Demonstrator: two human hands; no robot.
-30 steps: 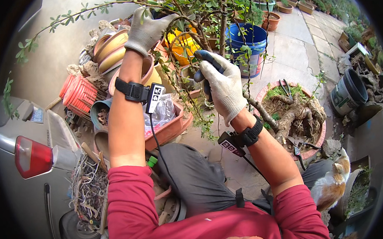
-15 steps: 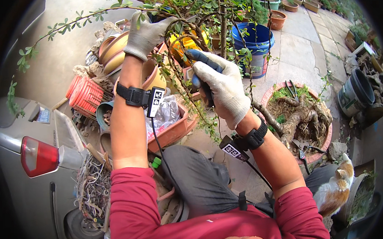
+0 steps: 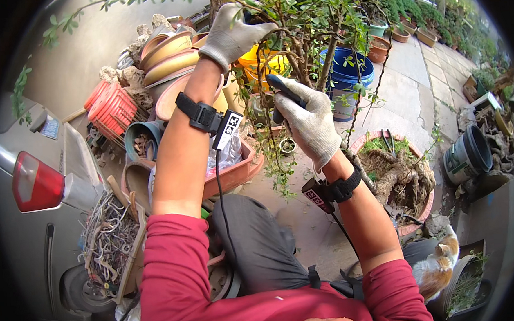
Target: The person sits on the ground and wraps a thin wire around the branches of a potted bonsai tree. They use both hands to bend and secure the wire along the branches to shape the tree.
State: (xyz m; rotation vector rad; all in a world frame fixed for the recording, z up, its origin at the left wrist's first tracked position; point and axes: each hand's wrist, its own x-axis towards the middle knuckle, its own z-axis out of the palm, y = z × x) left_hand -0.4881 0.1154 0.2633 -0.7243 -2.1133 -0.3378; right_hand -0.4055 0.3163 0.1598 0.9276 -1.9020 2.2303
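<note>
In a grey-white knitted glove, my left hand (image 3: pixel 233 35) is closed, thumb and fingers pinching at a branch of the leafy bonsai tree (image 3: pixel 314 27). Dark twisted wire seems to run along several of its stems. Lower and to the right, my right hand (image 3: pixel 312 120), gloved alike, grips a hand tool with blue-and-black handles (image 3: pixel 288 92). Its jaws cannot be made out, so I cannot tell pliers from cutters. A thick trunk slants from behind my right wrist to gnarled roots in a round terracotta pot (image 3: pixel 427 209).
Stacked pots (image 3: pixel 170 51), a yellow bucket (image 3: pixel 262 64) and a blue bucket (image 3: pixel 351 77) stand beyond my hands. Wire offcuts fill a tray (image 3: pixel 110 244) by the grey car (image 3: pixel 22 231). A second tool (image 3: pixel 388 142) rests in the round pot; a cat (image 3: pixel 437 270) sits at right.
The view has shifted. My left hand has moved right along the branches with its thumb and fingers still together. My right hand still grips the tool, now slightly lower.
</note>
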